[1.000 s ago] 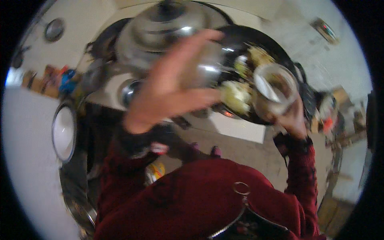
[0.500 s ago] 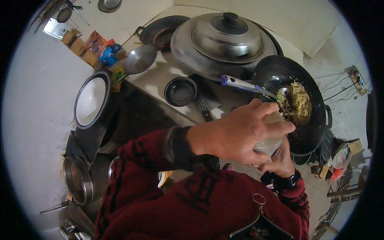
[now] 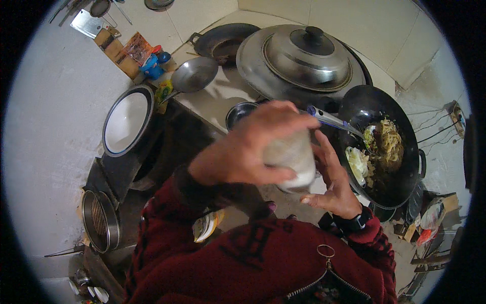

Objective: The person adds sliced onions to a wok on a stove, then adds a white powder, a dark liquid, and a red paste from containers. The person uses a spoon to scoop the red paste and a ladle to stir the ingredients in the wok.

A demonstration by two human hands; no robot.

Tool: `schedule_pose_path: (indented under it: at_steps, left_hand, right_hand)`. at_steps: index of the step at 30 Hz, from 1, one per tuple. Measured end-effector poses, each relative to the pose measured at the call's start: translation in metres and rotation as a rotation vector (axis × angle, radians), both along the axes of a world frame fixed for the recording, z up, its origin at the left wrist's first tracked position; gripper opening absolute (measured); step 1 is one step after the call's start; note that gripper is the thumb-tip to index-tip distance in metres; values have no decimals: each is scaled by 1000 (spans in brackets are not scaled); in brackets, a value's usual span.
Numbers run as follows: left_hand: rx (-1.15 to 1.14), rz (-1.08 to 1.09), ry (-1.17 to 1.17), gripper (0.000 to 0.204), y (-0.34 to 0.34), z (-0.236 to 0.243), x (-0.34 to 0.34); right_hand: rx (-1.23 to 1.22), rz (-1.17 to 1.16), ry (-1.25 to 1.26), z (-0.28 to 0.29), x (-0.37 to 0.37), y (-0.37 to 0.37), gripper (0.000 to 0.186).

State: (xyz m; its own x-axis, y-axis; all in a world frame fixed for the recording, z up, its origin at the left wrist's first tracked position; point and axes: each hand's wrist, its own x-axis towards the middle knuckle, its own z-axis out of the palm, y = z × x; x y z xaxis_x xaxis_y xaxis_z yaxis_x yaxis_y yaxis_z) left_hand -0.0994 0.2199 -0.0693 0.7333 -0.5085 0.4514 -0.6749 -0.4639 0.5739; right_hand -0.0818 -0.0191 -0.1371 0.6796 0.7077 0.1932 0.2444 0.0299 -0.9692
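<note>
Pale surface (image 3: 203, 99) beyond the hands. On it, ahead and slightly right of them, a wide silver domed metal lid with black knob (image 3: 314, 63). Right of the right hand, a deep round black wok (image 3: 387, 195). Well left of the left hand, a white bowl with dark rim (image 3: 126, 121). Left hand (image 3: 248, 147) blurred, curled round a whitish translucent jar (image 3: 293, 157); right hand (image 3: 331, 177) half open at the jar's lower right, contact unclear. In wok: purple-and-grey-handled metal spoon (image 3: 335, 120), yellowish noodles (image 3: 391, 144), pale green-white slices (image 3: 357, 164).
</note>
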Motion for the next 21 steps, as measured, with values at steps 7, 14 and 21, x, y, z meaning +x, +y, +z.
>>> schedule_pose_path:
  at_steps: [7, 14, 21]
  left_hand:
    - [-97, 552, -72, 62, 122, -43, 11]
    - [28, 694, 107, 62, 223, -127, 86]
    - [-49, 794, 350, 62, 245, -189, 132]
  right_hand:
    - [-75, -88, 215, -27, -12, -30, 71]
    - [-173, -224, 351, -66, -43, -70, 52]
    - [-219, -383, 325, -75, -61, -83, 48]
